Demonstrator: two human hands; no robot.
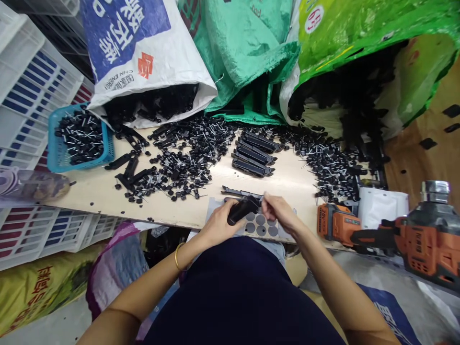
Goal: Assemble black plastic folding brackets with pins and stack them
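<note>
My left hand [221, 224] is wrapped round a black plastic part [242, 210], which tilts up toward the right. At its right end my right hand [279, 212] has its fingers pinched together; whatever they hold is too small to make out. Just behind lies a longer black piece [235, 191] on the table. Under both hands is a grey sheet with round discs [260, 225]. Farther back several long black plastic assemblies [253, 153] lie side by side. Heaps of small black-headed metal pins [187, 158] spread to the left, with more pins [330, 163] at the right.
A blue basket [109, 148] full of pins stands at the left, near loose black pieces [129, 172]. A white sack [172, 62], a teal sack [247, 48] and a green sack [359, 33] line the back. An orange power tool [427, 244] is at the right.
</note>
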